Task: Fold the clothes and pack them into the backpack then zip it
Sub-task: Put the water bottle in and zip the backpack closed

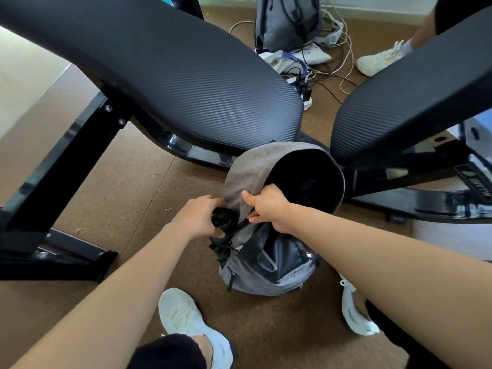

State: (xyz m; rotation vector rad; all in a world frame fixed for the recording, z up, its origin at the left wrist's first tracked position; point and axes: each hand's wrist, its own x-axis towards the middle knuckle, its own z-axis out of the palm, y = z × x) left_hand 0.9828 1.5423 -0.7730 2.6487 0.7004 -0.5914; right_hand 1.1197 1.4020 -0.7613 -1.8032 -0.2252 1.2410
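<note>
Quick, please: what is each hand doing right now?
Left hand: grips the dark bottle at the backpack's side.
Right hand: grips the backpack flap.

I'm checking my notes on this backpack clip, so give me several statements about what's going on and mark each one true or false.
1. The right hand grips the grey backpack's open top flap. True.
2. The left hand rests flat on the floor. False: it holds a dark bottle at the backpack's side.
3. The backpack stands on the floor between two white sneakers. True.
4. The backpack is zipped shut. False: its main opening gapes, showing a dark interior.
</note>
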